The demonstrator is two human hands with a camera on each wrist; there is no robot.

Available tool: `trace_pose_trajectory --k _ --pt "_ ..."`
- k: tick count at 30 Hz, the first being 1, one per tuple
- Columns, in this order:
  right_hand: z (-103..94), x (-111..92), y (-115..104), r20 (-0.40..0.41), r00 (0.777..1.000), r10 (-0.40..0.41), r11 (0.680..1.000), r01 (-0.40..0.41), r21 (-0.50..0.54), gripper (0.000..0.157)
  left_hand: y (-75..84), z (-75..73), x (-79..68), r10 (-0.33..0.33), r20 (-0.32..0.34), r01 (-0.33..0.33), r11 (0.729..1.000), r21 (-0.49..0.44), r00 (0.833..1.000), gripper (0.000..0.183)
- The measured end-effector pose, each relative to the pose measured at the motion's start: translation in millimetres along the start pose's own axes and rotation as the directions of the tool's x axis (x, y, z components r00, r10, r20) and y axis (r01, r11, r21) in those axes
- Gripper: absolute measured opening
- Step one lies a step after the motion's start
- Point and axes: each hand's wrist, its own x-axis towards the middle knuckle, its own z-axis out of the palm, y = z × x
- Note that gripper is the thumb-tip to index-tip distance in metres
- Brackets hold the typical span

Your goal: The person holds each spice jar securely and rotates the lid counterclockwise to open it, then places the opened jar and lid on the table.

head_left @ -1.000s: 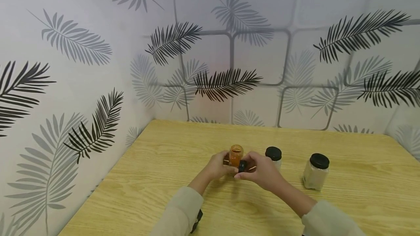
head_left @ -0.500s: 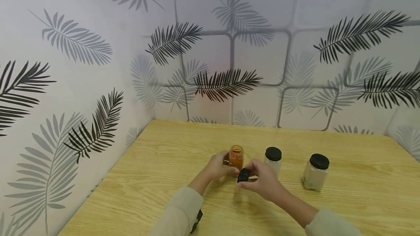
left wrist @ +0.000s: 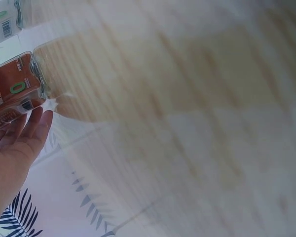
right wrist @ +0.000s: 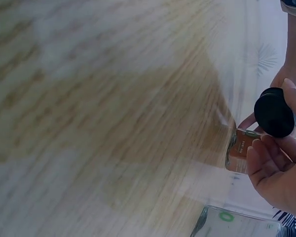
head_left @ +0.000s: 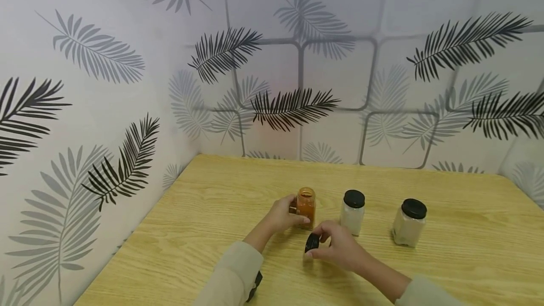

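An uncapped glass jar point(head_left: 306, 208) with orange-brown contents stands upright on the table, its mouth bare. My left hand point(head_left: 284, 215) grips it from the left, thumb across its front; in the left wrist view the fingers curl beneath the same jar point(left wrist: 18, 88). Just in front and to the right, my right hand point(head_left: 340, 248) pinches a black lid point(head_left: 312, 242) on edge between thumb and fingers. The lid point(right wrist: 275, 112) is round and apart from the jar in the right wrist view. Nearest to the right hand stands a black-lidded jar point(head_left: 352, 214) with whitish contents.
Farther right is another black-lidded jar point(head_left: 409, 225) with pale contents. The wood-grain table point(head_left: 204, 211) meets a leaf-patterned wall point(head_left: 272, 60) at the back and left. A dark object point(head_left: 255, 287) shows partly beside the left sleeve.
My right hand has drawn the black lid away from the orange-brown jar, toward the front of the table. More of the middle jar shows now. The left hand has stayed on its jar.
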Motion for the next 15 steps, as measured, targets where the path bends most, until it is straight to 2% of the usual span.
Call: trace_pose_trajectory --k 9,15 --pt "4.7 -1.1 -0.5 0.095 0.994 0.056 0.998 -0.058 0.023 0.036 1.2 -0.7 -0.3 0.012 0.004 -0.013 1.0 0.018 1.0 0.052" --pt "7.6 0.4 1.8 0.109 0.993 0.051 0.998 -0.054 0.024 0.037 2.2 -0.6 -1.3 0.001 0.0 -0.001 1.0 0.017 1.0 0.052"
